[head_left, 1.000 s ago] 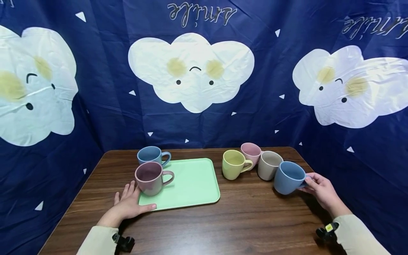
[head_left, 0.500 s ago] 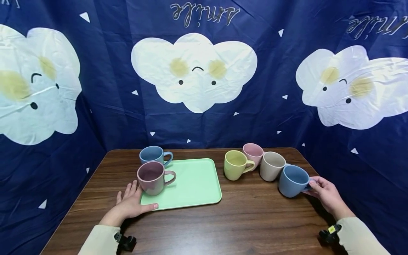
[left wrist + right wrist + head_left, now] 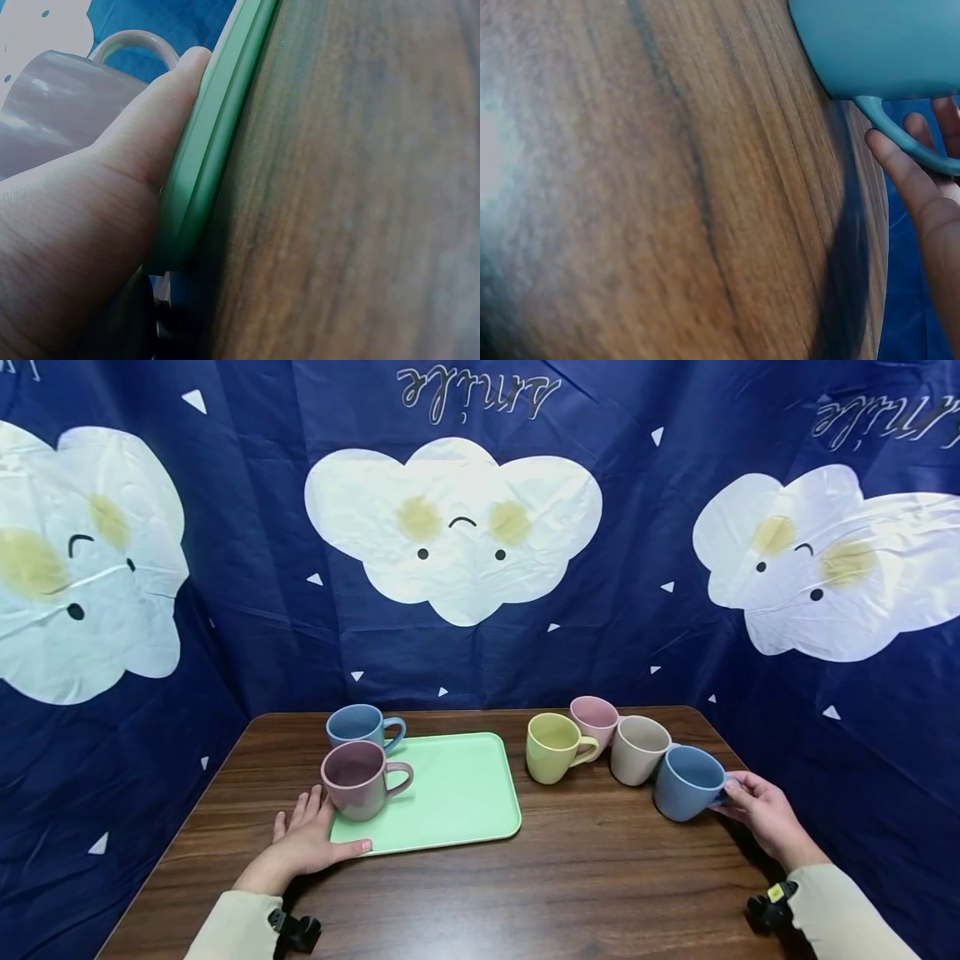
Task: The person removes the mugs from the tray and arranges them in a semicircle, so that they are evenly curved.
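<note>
My right hand (image 3: 761,814) pinches the handle of a blue mug (image 3: 688,783), which stands upright at the right of the table. In the right wrist view, thumb and fingers meet at that handle (image 3: 904,139). The left hand (image 3: 303,839) lies spread at the near left corner of a pale green tray (image 3: 457,793), its thumb along the near rim. In the left wrist view the thumb (image 3: 161,112) rests against the tray's edge. A mauve mug (image 3: 358,789) stands on the tray's left side beside those fingers, its handle pointing right.
Another blue mug (image 3: 354,727) is behind the mauve one, at the tray's far left corner. Right of the tray stand a yellow mug (image 3: 551,752), a pink mug (image 3: 594,714) and a beige mug (image 3: 637,752), close together. A blue cloud-print curtain (image 3: 465,660) surrounds the wooden table (image 3: 525,893).
The right hand has shifted the blue mug slightly right and nearer, uncovering a bit of the beige mug's handle. The left hand has kept its place on the tray.
</note>
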{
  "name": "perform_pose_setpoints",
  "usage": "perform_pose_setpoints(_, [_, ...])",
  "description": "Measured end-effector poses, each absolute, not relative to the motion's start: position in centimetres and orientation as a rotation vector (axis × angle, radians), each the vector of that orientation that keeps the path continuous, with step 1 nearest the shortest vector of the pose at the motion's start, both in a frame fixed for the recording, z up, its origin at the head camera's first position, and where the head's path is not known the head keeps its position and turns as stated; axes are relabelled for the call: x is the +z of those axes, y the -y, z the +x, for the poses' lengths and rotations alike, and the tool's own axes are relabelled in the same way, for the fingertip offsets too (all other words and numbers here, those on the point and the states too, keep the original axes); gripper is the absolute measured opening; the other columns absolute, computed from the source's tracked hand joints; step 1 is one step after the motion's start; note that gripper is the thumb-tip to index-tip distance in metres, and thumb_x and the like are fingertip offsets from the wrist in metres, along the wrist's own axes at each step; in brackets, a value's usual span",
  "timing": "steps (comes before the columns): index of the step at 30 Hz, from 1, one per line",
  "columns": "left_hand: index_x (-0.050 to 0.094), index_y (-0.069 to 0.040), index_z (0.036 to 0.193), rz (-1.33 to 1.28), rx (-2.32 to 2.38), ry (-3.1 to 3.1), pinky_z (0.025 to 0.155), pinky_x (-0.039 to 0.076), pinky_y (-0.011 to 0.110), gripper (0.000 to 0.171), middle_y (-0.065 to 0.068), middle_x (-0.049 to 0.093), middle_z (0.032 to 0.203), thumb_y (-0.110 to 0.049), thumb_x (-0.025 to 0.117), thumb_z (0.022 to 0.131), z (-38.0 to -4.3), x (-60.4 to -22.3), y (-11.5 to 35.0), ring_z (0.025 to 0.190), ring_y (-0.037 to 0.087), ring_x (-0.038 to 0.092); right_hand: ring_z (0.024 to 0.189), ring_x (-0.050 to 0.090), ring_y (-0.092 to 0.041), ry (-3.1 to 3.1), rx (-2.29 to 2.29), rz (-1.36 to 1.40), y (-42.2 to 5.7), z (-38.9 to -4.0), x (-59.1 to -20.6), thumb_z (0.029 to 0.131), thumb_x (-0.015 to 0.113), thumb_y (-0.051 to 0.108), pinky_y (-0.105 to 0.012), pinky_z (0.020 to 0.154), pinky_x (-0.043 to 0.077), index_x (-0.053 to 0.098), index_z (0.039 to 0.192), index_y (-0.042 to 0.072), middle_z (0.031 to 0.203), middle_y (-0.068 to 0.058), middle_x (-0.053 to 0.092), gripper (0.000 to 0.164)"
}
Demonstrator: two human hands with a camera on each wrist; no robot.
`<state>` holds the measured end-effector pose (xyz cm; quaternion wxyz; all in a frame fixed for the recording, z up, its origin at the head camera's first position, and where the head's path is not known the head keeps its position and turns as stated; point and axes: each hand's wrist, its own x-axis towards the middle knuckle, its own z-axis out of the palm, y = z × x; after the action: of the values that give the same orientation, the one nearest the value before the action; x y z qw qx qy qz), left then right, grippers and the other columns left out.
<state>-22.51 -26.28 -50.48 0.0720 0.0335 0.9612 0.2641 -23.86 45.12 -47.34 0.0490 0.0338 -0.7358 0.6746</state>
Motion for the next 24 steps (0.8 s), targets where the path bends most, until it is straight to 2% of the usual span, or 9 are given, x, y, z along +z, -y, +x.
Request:
perform_pose_setpoints(12, [0.015, 0.010, 0.156, 0.096, 0.779, -2.908, 0.103, -0.015, 0.080, 0.137, 0.043, -0.001, 0.158, -0.083, 0.068, 0.070, -22.6, -50.5, 26.2, 0.145, 0.061, -0.006, 0.086, 0.070, -0.008, 2.227, 2.218, 0.162, -45.2, -24.3, -45.7, 0.109, 0.047, 0.019, -0.030, 0.077, 0.060, 0.068, 0.101, 0.018, 0.096, 0.008, 0.069, 0.022])
perform_pose_setpoints(17, [0.017, 0.010, 0.156, 0.109, 0.806, -2.915, 0.102, -0.016, 0.080, 0.139, 0.043, 0.000, 0.158, -0.084, 0.069, 0.068, -22.8, -51.1, 26.4, 0.144, 0.062, -0.006, 0.086, 0.069, -0.008, 2.253, 2.191, 0.195, -45.3, -24.3, -45.9, 0.108, 0.049, 0.015, -0.031, 0.077, 0.060, 0.068, 0.100, 0.018, 0.095, 0.008, 0.067, 0.021])
perform_pose_setpoints(24, [0.014, 0.009, 0.157, 0.115, 0.783, -2.889, 0.103, -0.017, 0.079, 0.135, 0.043, -0.003, 0.158, -0.080, 0.069, 0.072, -22.5, -50.2, 26.2, 0.145, 0.061, -0.008, 0.087, 0.068, -0.008, 2.251, 2.154, 0.227, -45.3, -24.0, -46.6, 0.107, 0.050, 0.013, -0.029, 0.076, 0.060, 0.068, 0.100, 0.018, 0.096, 0.009, 0.067, 0.020])
